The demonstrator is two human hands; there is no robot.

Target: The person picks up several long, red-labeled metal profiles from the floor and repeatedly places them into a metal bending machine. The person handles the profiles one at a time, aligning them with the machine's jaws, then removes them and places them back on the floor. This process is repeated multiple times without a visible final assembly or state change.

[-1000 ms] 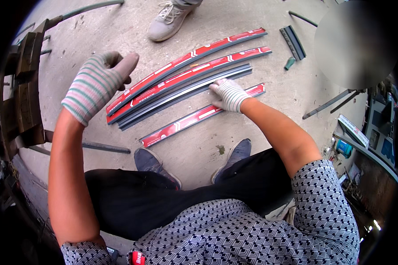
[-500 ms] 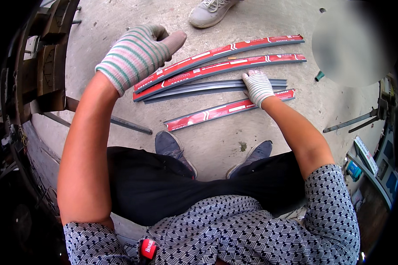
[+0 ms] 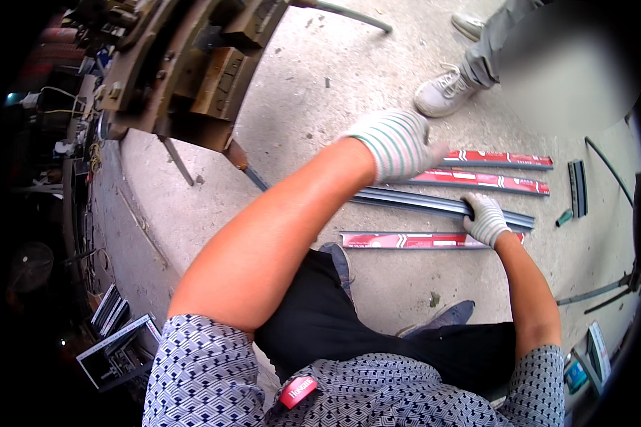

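Observation:
Wearing a striped knit glove, my right hand point(image 3: 486, 219) curls its fingers round a grey channel-shaped strip point(image 3: 413, 201) near its right end. My left hand point(image 3: 399, 148), in a similar glove, hovers over the left part of the strips. Its thumb stands apart from loosely bent fingers, and no held thing shows. Beyond the grey strip lie two strips with red labels, a farther one point(image 3: 513, 158) and a closer one point(image 3: 509, 183). Another red-labelled strip point(image 3: 399, 240) lies nearest my feet. My left hand and forearm hide the left ends of the farther strips.
A heavy brown metal frame with blocks point(image 3: 217, 82) stands at upper left. Another person's shoe point(image 3: 445, 92) is on the concrete floor beyond the strips. A short dark profile piece point(image 3: 578, 188) and a small green piece point(image 3: 564, 218) lie at right. Metal frames point(image 3: 117, 352) stand lower left.
My view has turned left, so the strips appear farther right. My left hand has come across over the strips. My right hand's fingers now wrap the grey strip, where they earlier lay on it.

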